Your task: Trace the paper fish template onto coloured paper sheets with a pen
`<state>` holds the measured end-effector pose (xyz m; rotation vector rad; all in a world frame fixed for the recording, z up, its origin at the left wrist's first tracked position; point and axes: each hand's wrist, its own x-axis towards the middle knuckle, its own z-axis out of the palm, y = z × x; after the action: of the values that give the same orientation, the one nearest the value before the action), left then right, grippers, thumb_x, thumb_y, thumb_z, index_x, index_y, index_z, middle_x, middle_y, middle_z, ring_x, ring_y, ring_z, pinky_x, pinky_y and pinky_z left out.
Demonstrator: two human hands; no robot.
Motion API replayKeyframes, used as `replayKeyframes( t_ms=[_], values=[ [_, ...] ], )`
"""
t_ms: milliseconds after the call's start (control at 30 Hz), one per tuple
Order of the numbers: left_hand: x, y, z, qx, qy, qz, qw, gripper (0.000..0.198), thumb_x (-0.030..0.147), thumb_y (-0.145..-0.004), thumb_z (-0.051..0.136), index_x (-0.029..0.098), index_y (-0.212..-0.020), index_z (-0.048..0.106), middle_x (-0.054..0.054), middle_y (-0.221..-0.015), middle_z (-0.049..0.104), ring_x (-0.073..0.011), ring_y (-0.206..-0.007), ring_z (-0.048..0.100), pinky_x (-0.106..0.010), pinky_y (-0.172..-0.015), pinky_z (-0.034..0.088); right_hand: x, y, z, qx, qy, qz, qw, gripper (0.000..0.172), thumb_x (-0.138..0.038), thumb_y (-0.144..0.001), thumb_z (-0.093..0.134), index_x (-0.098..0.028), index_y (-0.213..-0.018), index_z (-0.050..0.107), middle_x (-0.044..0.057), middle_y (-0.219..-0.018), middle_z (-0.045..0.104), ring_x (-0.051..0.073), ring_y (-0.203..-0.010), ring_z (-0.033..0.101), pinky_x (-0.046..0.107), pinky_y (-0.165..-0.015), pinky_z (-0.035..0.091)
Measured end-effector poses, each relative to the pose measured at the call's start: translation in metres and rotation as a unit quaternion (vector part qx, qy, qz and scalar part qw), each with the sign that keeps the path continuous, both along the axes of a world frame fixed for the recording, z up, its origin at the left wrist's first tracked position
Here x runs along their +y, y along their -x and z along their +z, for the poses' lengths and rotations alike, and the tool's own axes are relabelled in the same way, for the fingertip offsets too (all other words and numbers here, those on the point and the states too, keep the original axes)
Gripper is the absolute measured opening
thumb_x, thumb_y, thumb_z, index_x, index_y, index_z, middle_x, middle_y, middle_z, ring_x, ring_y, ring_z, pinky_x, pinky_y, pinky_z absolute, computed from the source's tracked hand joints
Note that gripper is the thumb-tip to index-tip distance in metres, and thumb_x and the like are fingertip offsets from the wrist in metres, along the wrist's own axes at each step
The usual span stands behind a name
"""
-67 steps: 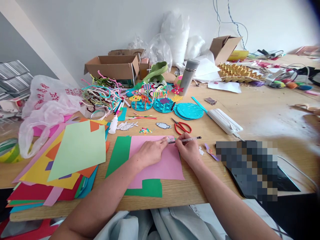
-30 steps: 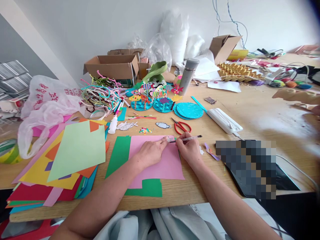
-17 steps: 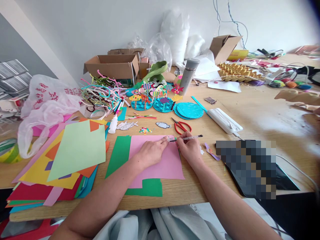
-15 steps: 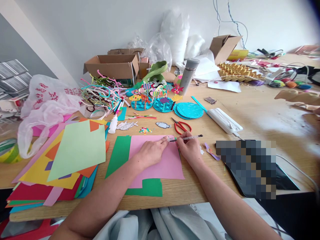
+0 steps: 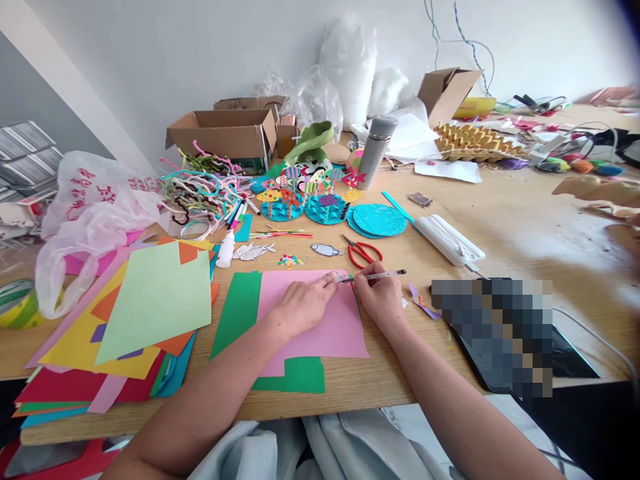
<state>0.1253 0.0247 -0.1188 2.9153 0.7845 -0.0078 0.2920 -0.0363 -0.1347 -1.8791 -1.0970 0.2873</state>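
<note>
Pink paper [image 5: 325, 330] bears a cutout [image 5: 341, 276] pinned under the flat left hand [image 5: 300, 307]; right hand [image 5: 380, 300] has its grip round a pen [image 5: 387, 273].

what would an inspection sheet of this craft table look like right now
surface: wooden table, crowded, barer toward the right
job's things: pink paper over green paper; small cutout at its far edge; pen
clutter: coloured paper stack, pipe cleaners, red scissors, blue discs, cardboard box, plastic bag
hands: left hand flat, fingertips on the cutout; right hand grips the pen, tip at the cutout
cables: white cable near the power strip; blue wires hanging at the back
surroundings: white wall; another person's hand at right edge
</note>
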Motion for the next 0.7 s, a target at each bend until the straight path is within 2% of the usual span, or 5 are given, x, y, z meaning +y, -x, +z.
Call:
replayKeyframes(
  t_ms=[200,400,567,700],
  values=[
    [0.0,-0.006,0.004,-0.04,-0.045,-0.047,0.997,0.04,0.009,-0.091,0.035,0.015,-0.126,0.053,-0.007,-0.132,0.056,-0.0232,-0.109,0.055,-0.037,-0.09,0.047,0.0,0.0,0.0,0.003,0.002,0.008,1.0,0.011,-0.029,-0.07,0.051,-0.022,-0.062,0.047,-0.004,-0.051,0.052,0.013,-0.046,0.046,0.025,-0.048,0.032],
    [0.002,-0.012,0.011,-0.049,-0.082,-0.07,0.993,0.032,0.009,-0.09,0.038,0.014,-0.112,0.061,-0.01,-0.119,0.061,-0.0243,-0.103,0.051,-0.038,-0.085,0.046,0.0,0.0,-0.001,0.009,-0.009,0.013,1.0,0.012,-0.029,-0.07,0.052,-0.023,-0.062,0.046,-0.004,-0.051,0.051,0.013,-0.046,0.046,0.025,-0.048,0.032],
    [0.006,-0.015,0.009,-0.059,-0.082,-0.084,0.991,0.037,0.007,-0.088,0.04,0.013,-0.121,0.055,-0.009,-0.126,0.058,-0.0254,-0.111,0.048,-0.04,-0.089,0.044,0.0,0.0,-0.001,0.017,-0.007,0.007,1.0,0.014,-0.03,-0.071,0.053,-0.023,-0.061,0.045,-0.005,-0.049,0.049,0.012,-0.045,0.045,0.025,-0.048,0.032],
    [0.012,-0.016,0.004,-0.076,-0.049,-0.112,0.99,0.039,0.003,-0.084,0.042,0.012,-0.12,0.055,-0.009,-0.126,0.059,-0.0238,-0.114,0.049,-0.04,-0.095,0.044,0.001,-0.001,-0.002,0.011,-0.015,0.011,1.0,0.014,-0.029,-0.07,0.053,-0.023,-0.061,0.045,-0.005,-0.049,0.048,0.012,-0.045,0.044,0.025,-0.048,0.032]
  ],
)
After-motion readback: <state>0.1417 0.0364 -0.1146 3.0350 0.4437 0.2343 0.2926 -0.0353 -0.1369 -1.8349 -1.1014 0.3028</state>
